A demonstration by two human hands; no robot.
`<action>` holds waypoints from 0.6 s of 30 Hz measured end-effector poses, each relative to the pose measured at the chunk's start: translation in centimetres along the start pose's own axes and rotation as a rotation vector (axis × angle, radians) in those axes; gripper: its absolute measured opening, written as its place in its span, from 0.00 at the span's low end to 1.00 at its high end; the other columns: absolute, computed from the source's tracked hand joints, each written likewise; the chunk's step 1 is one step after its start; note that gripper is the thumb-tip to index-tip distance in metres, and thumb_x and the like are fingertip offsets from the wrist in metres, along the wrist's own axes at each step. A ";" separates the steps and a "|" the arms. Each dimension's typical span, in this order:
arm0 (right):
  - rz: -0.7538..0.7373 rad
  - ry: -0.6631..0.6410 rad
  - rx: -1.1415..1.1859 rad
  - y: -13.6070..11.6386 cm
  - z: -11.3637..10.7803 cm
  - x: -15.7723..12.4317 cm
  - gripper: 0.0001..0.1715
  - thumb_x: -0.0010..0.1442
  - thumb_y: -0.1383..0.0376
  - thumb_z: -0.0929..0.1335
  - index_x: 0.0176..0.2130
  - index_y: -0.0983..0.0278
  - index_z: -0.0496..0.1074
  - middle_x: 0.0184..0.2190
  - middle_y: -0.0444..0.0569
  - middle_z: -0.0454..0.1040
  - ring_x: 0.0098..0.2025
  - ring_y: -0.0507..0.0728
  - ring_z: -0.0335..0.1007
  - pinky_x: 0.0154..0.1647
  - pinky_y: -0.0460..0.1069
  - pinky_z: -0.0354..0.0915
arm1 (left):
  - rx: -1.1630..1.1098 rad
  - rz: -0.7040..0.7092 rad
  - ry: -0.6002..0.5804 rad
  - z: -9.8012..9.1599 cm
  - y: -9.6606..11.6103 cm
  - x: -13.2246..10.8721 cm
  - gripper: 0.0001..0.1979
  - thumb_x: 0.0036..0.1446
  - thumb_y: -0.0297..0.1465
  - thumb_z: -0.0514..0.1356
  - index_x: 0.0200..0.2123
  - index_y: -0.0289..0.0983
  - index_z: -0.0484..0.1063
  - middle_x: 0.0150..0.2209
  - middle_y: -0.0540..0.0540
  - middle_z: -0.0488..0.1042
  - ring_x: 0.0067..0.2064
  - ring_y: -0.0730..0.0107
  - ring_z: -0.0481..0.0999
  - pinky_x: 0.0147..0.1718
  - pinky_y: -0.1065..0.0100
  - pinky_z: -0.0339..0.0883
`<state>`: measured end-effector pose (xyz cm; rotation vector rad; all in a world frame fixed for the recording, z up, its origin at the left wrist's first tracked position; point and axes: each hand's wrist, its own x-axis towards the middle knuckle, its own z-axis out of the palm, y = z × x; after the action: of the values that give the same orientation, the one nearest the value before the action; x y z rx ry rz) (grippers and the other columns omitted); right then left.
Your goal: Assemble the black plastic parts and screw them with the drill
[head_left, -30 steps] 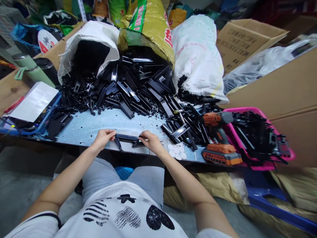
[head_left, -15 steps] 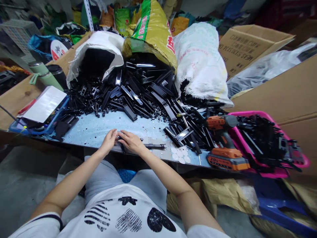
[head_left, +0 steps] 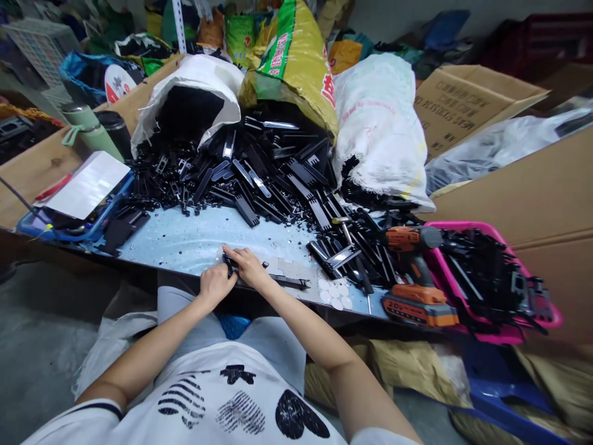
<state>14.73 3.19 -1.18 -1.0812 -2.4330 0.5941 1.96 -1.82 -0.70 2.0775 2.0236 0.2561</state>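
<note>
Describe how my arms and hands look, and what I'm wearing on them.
The left hand and right hand are bare: no gloves, and no ring, watch or bracelet shows. The forearms are uncovered. The left sleeve and right sleeve are short and white; the left has a dark edge band.

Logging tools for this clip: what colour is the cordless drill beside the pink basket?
The drill is orange and black, best seen in the head view.

A bare strip of pale blue worktop (head_left: 185, 238) lies open; the heap of black plastic strips (head_left: 259, 167) blocks behind, seemingly the orange cordless drill (head_left: 412, 272) rightward
</note>
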 end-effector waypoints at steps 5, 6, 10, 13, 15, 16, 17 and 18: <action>-0.002 -0.004 0.019 -0.2 -0.1 -0.2 0.45 0.51 0.81 0.58 0.65 0.58 0.52 0.48 0.51 0.68 0.44 0.57 0.59 0.49 0.52 0.62 | -0.027 -0.034 0.030 0.3 -0.5 -0.4 0.16 0.58 0.38 0.52 0.33 0.33 0.73 0.31 0.34 0.76 0.34 0.54 0.77 0.32 0.62 0.66; -0.006 -0.004 0.025 -0.1 -0.1 -0.2 0.46 0.51 0.81 0.58 0.65 0.57 0.52 0.49 0.50 0.68 0.44 0.57 0.59 0.49 0.53 0.61 | -0.030 -0.026 0.032 0.5 -0.5 -0.4 0.15 0.58 0.38 0.52 0.32 0.33 0.73 0.31 0.35 0.76 0.34 0.54 0.77 0.32 0.62 0.65; 0.047 -0.004 0.004 0.0 0.3 -0.1 0.45 0.52 0.81 0.58 0.65 0.57 0.51 0.46 0.50 0.69 0.44 0.56 0.59 0.48 0.52 0.61 | -0.037 -0.043 0.064 0.8 -0.4 -0.4 0.16 0.59 0.39 0.51 0.33 0.34 0.72 0.32 0.35 0.76 0.35 0.54 0.77 0.32 0.63 0.65; 0.051 0.009 0.007 0.0 0.5 -0.1 0.42 0.54 0.81 0.57 0.65 0.58 0.52 0.44 0.50 0.69 0.44 0.56 0.59 0.48 0.51 0.60 | -0.037 -0.052 0.050 0.8 -0.2 -0.4 0.17 0.60 0.39 0.51 0.34 0.33 0.72 0.33 0.33 0.76 0.36 0.53 0.77 0.32 0.62 0.65; 0.038 0.026 0.014 -0.2 0.6 -0.1 0.41 0.54 0.80 0.58 0.64 0.59 0.54 0.45 0.50 0.69 0.44 0.56 0.58 0.49 0.50 0.60 | -0.026 -0.035 0.027 0.6 0.0 -0.5 0.17 0.60 0.38 0.50 0.35 0.32 0.72 0.33 0.34 0.76 0.36 0.53 0.77 0.32 0.63 0.65; 0.048 0.036 0.011 -0.2 0.6 -0.1 0.41 0.54 0.80 0.57 0.64 0.59 0.54 0.44 0.50 0.69 0.44 0.56 0.58 0.49 0.51 0.60 | -0.016 -0.037 0.022 0.5 0.1 -0.5 0.17 0.61 0.38 0.50 0.35 0.32 0.72 0.34 0.34 0.76 0.37 0.53 0.77 0.33 0.63 0.65; 0.065 0.042 0.006 -0.3 0.6 -0.1 0.41 0.54 0.80 0.57 0.64 0.58 0.54 0.42 0.50 0.69 0.43 0.56 0.58 0.48 0.51 0.60 | -0.004 -0.047 0.020 0.3 0.2 -0.6 0.17 0.61 0.38 0.50 0.36 0.32 0.72 0.34 0.34 0.76 0.37 0.54 0.77 0.33 0.63 0.65; 0.084 0.048 0.001 -0.3 0.6 -0.1 0.41 0.54 0.81 0.57 0.64 0.58 0.54 0.40 0.50 0.69 0.42 0.56 0.58 0.47 0.51 0.61 | 0.007 -0.062 0.019 0.2 0.2 -0.6 0.17 0.61 0.38 0.49 0.36 0.32 0.72 0.35 0.35 0.76 0.38 0.54 0.77 0.33 0.63 0.65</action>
<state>14.26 2.83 -1.53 -1.1881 -2.3560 0.5891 2.22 -2.44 -0.82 2.0198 2.0991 0.2589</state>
